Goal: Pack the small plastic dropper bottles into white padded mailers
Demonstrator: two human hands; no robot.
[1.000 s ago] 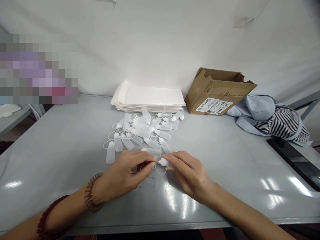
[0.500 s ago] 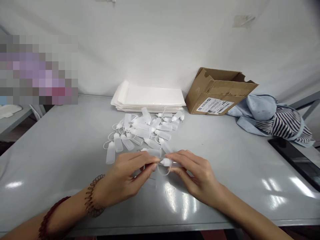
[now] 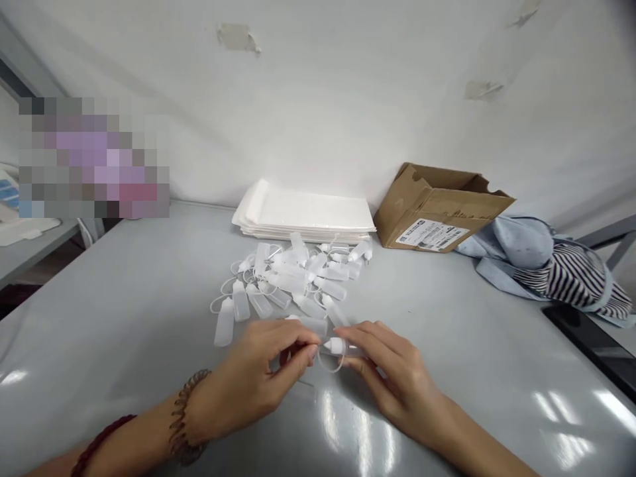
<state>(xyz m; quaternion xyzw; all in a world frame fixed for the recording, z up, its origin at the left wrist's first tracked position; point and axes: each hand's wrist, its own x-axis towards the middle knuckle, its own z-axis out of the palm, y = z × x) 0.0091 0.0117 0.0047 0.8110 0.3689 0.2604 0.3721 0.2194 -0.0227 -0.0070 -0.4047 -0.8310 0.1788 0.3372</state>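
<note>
Small bottle (image 3: 338, 346) was up front over the desk (image 3: 149, 285), nozzle leftward, contents unclear, held in the right hand (image 3: 390, 369), fingers curled around it. Left hand (image 3: 263, 366) had thumb and finger pinched together at the nozzle, on the end of the strap loop (image 3: 330, 371). Bottle pile (image 3: 291, 281) lay just beyond. Open cardboard box (image 3: 437, 205), interior mostly hidden, stood behind, beside the white stack (image 3: 313, 212); striped cloth (image 3: 571, 268), black phone (image 3: 591, 344) farther right.
</note>
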